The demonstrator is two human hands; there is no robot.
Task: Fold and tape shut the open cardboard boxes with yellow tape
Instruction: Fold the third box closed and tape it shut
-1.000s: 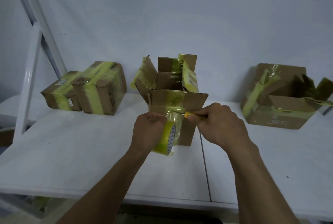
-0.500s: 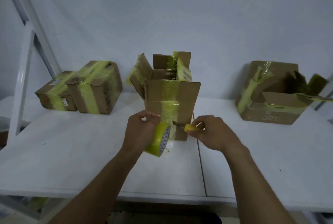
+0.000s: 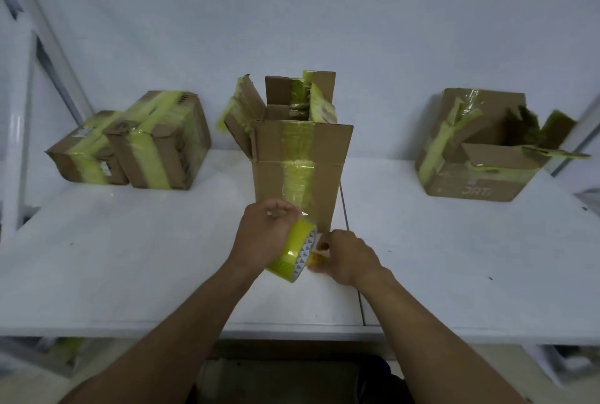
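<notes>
Centre frame: left hand (image 3: 266, 236) grips the roll (image 3: 292, 254); right hand (image 3: 345, 257) pinches a yellow tool (image 3: 313, 260) beside it. Best keep the tape (image 3: 297, 176) taut against the box (image 3: 329, 183) and cut close.

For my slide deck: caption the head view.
Left hand grips yellow tape roll, right hand beside it, before the open cardboard box.

Seemingly a packing room: taped cardboard boxes (image 3: 159, 150) on a white bench (image 3: 130, 257), bare wall (image 3: 292, 14), metal racking (image 3: 18, 150).

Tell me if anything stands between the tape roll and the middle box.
Nothing visible: the left hand holds the tape roll directly before the middle box; the right hand, beside it, pinches a yellow tool.
</notes>
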